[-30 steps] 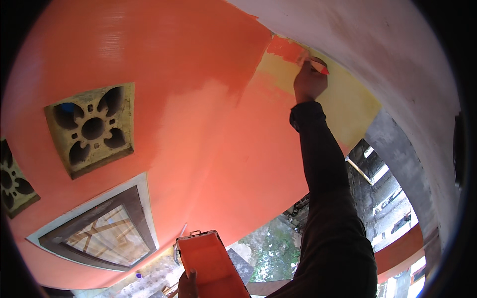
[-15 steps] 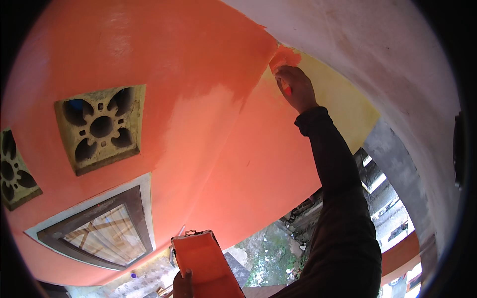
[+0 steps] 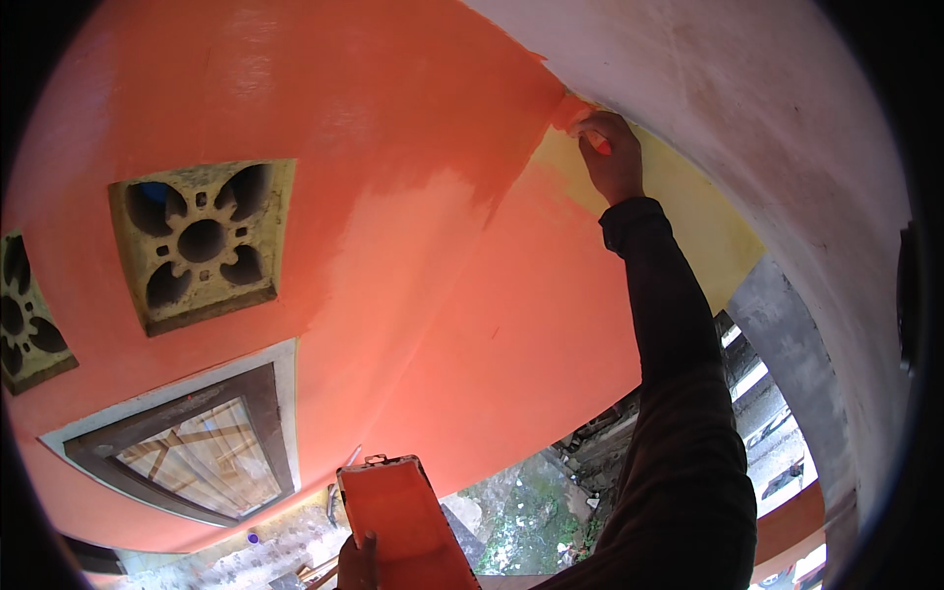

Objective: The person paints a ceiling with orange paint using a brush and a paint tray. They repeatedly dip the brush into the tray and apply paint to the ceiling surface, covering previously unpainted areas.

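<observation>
High in the corner under the pale ceiling (image 3: 767,128), my right hand (image 3: 618,162) is closed round a paintbrush mostly hidden by the fingers; a bit of its red-orange handle shows. Its working end meets the wall beside fresh orange paint (image 3: 568,110). Unpainted yellow wall (image 3: 693,211) lies right of and below that hand. Low in the view, my left hand (image 3: 357,562) grips the left edge of a long paint tray (image 3: 405,521) with a dark rim, coated inside with orange paint. My left thumb rests over its edge.
The orange wall (image 3: 295,108) carries two patterned vent blocks, the larger one (image 3: 202,241) at left, and a framed window (image 3: 202,457) with a curtain. Far below, the ground (image 3: 521,506) has moss and debris. A grey pillar (image 3: 792,324) stands at right.
My right hand has shifted slightly right and up along the ceiling edge, exposing more orange paint to its left. My left hand still holds the tray almost in place. The view has tilted a little.
</observation>
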The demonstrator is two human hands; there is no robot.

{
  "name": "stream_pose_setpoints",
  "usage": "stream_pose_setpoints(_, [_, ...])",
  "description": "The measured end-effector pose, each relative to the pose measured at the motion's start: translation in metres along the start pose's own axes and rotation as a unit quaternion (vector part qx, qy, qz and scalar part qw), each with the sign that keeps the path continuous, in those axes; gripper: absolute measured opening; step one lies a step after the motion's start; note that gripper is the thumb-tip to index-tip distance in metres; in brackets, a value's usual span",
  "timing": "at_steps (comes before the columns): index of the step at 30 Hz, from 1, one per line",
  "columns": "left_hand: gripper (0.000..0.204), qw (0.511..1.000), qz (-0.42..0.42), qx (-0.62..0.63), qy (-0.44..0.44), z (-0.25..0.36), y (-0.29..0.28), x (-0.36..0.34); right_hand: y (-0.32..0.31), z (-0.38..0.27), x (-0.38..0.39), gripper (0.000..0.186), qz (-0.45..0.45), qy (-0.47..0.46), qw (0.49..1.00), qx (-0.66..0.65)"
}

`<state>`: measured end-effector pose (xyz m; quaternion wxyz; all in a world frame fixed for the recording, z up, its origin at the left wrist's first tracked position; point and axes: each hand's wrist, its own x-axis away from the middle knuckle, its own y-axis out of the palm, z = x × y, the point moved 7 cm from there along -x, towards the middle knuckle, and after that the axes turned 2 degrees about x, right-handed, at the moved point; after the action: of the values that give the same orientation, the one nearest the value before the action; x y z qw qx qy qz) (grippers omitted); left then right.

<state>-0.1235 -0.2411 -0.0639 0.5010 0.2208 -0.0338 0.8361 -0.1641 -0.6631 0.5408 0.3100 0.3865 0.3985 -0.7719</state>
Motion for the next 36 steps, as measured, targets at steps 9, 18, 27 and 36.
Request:
stream_pose_setpoints(9, [0.068, 0.999, 0.052, -0.006, 0.01, -0.005, -0.012, -0.002, -0.006, -0.033, -0.009, 0.011, -0.03, 0.019, 0.997, 0.063])
stream_pose_setpoints(18, [0.061, 0.997, 0.067, 0.025, 0.031, -0.002, -0.021, -0.007, -0.007, -0.002, -0.015, 0.012, -0.035, 0.05, 0.996, 0.07])
stream_pose_setpoints(27, [0.065, 0.997, 0.069, 0.019, 0.028, 0.001, -0.036, -0.011, -0.002, -0.019, -0.012, 0.011, -0.006, 0.03, 0.999, 0.045])
stream_pose_setpoints(36, [0.068, 0.997, 0.065, 0.028, 0.026, 0.003, -0.042, -0.002, -0.058, -0.026, 0.007, 0.008, -0.001, 0.103, 0.973, 0.208])
